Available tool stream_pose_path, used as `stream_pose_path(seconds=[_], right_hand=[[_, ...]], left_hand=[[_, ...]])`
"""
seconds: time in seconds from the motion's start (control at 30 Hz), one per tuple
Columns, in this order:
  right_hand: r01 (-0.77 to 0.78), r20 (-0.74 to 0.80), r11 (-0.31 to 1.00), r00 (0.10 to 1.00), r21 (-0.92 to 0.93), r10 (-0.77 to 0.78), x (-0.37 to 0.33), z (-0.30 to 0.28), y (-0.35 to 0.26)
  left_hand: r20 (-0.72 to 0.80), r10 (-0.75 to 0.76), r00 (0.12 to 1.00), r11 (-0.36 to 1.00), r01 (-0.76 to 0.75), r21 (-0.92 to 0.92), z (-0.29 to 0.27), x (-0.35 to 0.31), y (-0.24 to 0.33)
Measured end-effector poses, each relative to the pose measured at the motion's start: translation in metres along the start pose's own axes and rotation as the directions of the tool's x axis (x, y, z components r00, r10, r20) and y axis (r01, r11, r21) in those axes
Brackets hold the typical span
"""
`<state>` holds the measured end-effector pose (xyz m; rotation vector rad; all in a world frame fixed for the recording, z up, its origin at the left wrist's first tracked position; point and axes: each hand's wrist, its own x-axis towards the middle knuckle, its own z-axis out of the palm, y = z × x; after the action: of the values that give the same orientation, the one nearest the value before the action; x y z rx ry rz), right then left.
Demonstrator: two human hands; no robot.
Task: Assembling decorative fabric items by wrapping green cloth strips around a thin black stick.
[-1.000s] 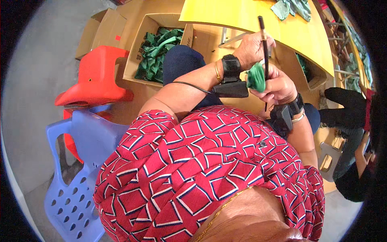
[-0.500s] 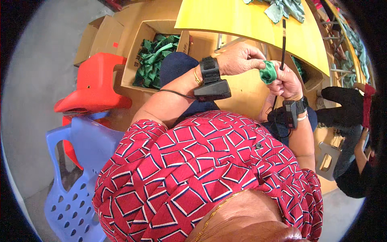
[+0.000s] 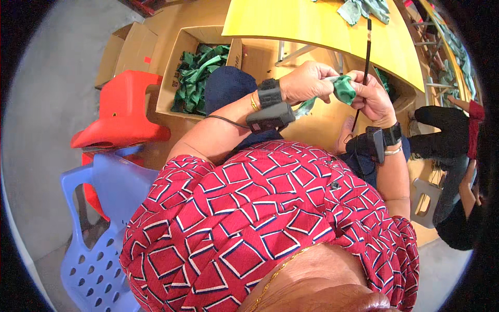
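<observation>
Between my hands is a bunched piece of shiny green cloth [image 3: 344,91], rounded like a small pouch. My right hand [image 3: 375,101] grips its right side between thumb and fingers. On the other side, my left hand [image 3: 307,83] is closed on a paler end of the cloth, and a light green tail [image 3: 305,108] hangs below that hand. A thin black rod [image 3: 367,56] runs upright past my right hand, partly hidden by it; whether the fingers touch it I cannot tell.
Ahead stands a yellow table [image 3: 312,21] with pale green cloth pieces [image 3: 364,9]. A cardboard box [image 3: 236,54] of green cloth [image 3: 200,78] sits at left, another box [image 3: 405,101] beneath the table. Red [image 3: 122,112] and blue chairs [image 3: 117,182] stand left; another person [image 3: 442,130] is at right.
My left hand has drawn slightly away from the right, now pulling out a pale strip of cloth. The light green tail has come into view below it.
</observation>
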<state>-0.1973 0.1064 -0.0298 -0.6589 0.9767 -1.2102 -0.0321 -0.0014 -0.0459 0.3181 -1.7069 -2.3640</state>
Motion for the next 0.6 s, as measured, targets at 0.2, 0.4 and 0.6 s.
stream_pose_path(seconds=[0.2,0.4,0.6], right_hand=[[0.116,-0.192,0.978,0.97,-0.173,-0.149,0.004,0.014,0.001],[0.154,-0.292,0.753,0.857,-0.64,-0.424,0.01,0.011,0.018],[0.228,-0.245,0.792,0.871,-0.566,-0.426,0.008,0.022,0.017]], left_hand=[[-0.094,-0.042,0.995,0.981,0.024,-0.19,-0.003,-0.003,-0.001],[-0.134,-0.026,0.991,0.999,0.02,-0.044,-0.002,0.0,-0.004],[-0.15,0.161,0.975,0.985,-0.169,-0.042,0.0,-0.002,-0.004]])
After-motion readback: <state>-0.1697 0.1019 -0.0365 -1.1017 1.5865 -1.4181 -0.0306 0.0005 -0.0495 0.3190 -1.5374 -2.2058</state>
